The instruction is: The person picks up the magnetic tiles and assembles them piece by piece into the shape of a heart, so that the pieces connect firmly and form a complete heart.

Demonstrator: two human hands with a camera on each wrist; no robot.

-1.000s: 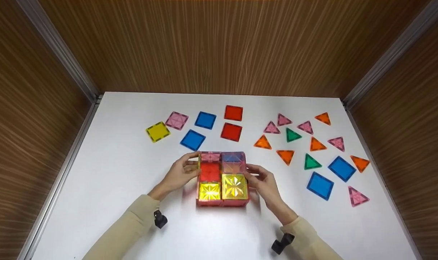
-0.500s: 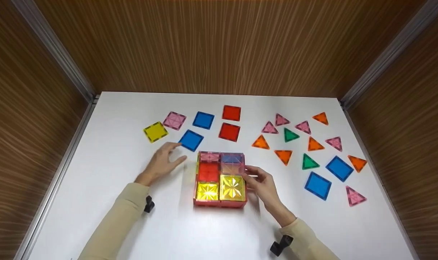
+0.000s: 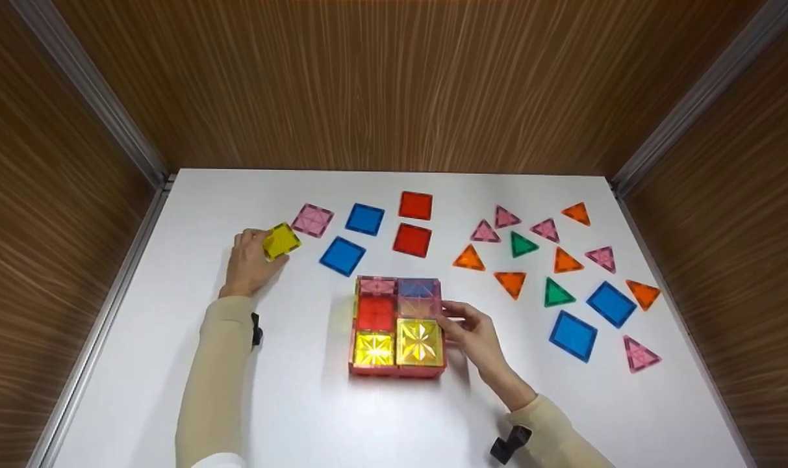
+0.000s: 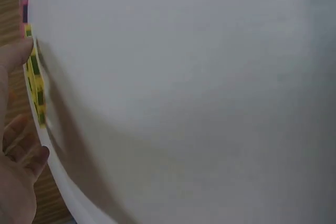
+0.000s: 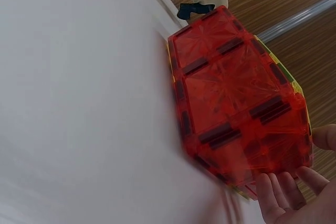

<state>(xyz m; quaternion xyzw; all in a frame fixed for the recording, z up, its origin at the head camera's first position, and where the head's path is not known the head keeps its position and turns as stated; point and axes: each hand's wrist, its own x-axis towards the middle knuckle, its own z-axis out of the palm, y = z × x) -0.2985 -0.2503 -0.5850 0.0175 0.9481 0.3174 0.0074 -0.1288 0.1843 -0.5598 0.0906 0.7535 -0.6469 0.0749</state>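
A yellow square magnetic tile (image 3: 282,241) lies at the back left, and my left hand (image 3: 247,265) grips it by its edges, thumb on the near side. In the left wrist view the yellow tile is seen nearly edge-on under the thumb (image 4: 18,53). At the middle of the table stands a low box built of magnetic tiles (image 3: 375,313), with red walls and red, yellow and pink squares on top. My right hand (image 3: 478,338) holds its right side. The right wrist view shows the right fingertips (image 5: 289,187) against the box's red wall (image 5: 231,82).
Close behind the yellow tile lies a pink square (image 3: 313,220). Blue squares (image 3: 343,256) and red squares (image 3: 412,240) lie behind the box. Several orange, pink and green triangles (image 3: 524,244) and two more blue squares (image 3: 573,335) are spread at the right.
My left hand has let go of the box's left side and moved left and back to the yellow tile, which it now grips. My right hand has stayed at the box.
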